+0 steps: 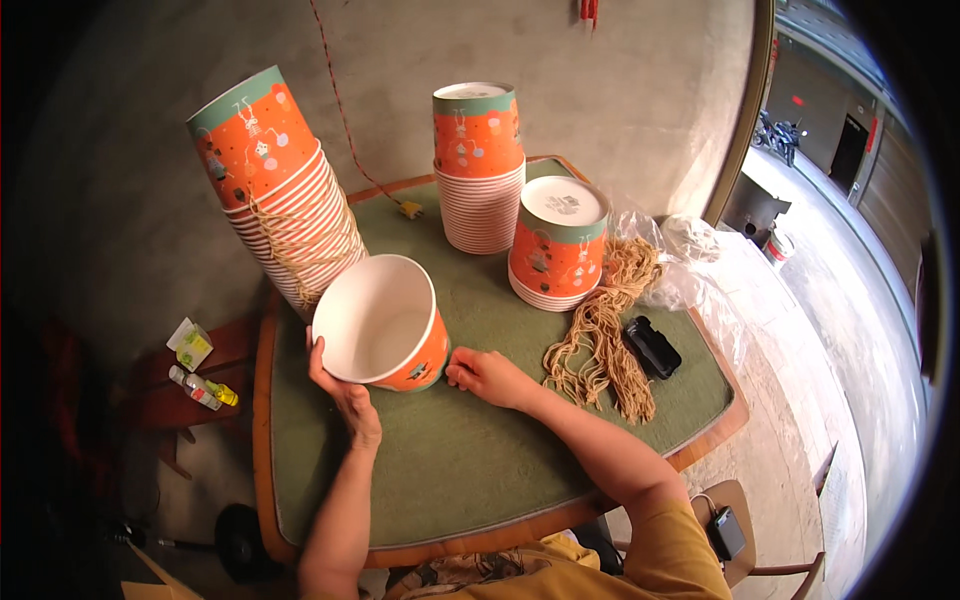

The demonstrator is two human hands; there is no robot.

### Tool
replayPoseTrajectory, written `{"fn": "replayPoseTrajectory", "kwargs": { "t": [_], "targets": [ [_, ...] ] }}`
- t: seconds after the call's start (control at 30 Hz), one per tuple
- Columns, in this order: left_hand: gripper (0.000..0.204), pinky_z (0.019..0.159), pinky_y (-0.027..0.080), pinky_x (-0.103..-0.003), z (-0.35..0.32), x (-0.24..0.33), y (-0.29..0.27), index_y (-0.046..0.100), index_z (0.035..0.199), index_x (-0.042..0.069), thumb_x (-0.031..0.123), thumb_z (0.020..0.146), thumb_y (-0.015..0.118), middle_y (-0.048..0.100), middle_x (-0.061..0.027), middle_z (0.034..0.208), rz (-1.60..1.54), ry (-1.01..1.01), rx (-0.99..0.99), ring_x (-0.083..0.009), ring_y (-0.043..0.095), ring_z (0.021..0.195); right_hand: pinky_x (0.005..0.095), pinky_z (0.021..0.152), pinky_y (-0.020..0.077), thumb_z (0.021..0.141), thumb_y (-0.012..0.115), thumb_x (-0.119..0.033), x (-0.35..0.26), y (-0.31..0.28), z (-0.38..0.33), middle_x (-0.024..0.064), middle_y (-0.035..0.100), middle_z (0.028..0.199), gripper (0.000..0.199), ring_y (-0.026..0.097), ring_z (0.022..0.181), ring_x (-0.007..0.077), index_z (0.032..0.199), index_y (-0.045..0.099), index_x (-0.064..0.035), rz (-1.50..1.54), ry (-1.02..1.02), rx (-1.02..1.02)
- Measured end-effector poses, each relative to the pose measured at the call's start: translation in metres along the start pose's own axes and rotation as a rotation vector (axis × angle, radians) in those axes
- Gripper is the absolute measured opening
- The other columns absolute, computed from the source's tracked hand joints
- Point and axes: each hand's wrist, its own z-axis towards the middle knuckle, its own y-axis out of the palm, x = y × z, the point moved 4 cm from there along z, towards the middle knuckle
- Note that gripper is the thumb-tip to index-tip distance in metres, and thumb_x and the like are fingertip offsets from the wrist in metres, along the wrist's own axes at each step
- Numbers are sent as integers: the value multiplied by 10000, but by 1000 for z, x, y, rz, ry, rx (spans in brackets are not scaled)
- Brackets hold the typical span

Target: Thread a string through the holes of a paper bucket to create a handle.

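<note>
A large paper bucket [415, 362], white inside and orange with a green base band outside, tilts on the table with its mouth up toward me. My left hand [347, 397] grips its left side, fingers around the wall near the rim. Close against the base on the right is my right hand [488, 377], its fingers curled together; whatever they may hold is hidden. Behind the bucket leans a tall stack of upside-down paper buckets [275, 195], with strands of tan twine [290, 245] hanging over it. A loose bundle of the same twine [612, 335] lies to the right.
Two more upside-down bucket stacks, a taller one [480, 170] and a shorter one [558, 245], stand farther back on the green table [450, 470]. A black open case [652, 347] and clear plastic bag [700, 295] lie right. A yellow plug [410, 210] rests behind.
</note>
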Motion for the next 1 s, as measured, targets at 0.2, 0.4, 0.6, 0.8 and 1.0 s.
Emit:
{"fn": "replayPoseTrajectory", "kwargs": {
  "t": [0.2,0.4,0.6,0.8,1.0],
  "targets": [
    [777,1165,187,-479,2,-10,4,196,1484,54,517,951,523,91,-166,1597,-14,-33,-65,-338,225,1443,449,729,526,915,593,-148,-9,-43,-14,196,667,916,121,648,859,404,985,599,-49,-343,-136,103],
    [672,1166,188,-466,2,-10,-5,208,1479,42,416,990,477,125,-174,1586,59,-95,-20,-322,241,1434,444,822,515,801,564,-20,-1,-126,-55,124,615,995,191,611,963,339,985,586,-70,-659,-7,455],
    [667,1172,178,-480,0,-6,-5,220,1468,8,402,990,467,156,-212,1557,127,54,12,-333,221,1438,440,855,502,774,610,-87,20,-143,-82,130,572,989,138,560,995,328,907,610,-50,-1031,24,599],
    [647,1169,155,-526,0,9,3,273,1432,-12,372,969,513,181,-246,1531,264,145,-36,-381,188,1443,436,840,504,796,613,-98,29,-147,-83,133,572,973,115,560,975,336,898,608,-45,-988,62,494],
    [507,1145,140,-580,-12,39,14,437,1279,62,151,829,651,301,-212,1443,615,527,-86,-412,312,1368,415,805,513,739,659,-39,-31,-103,-66,92,564,972,197,544,936,326,908,561,-70,-698,-248,378]
  ]
}}
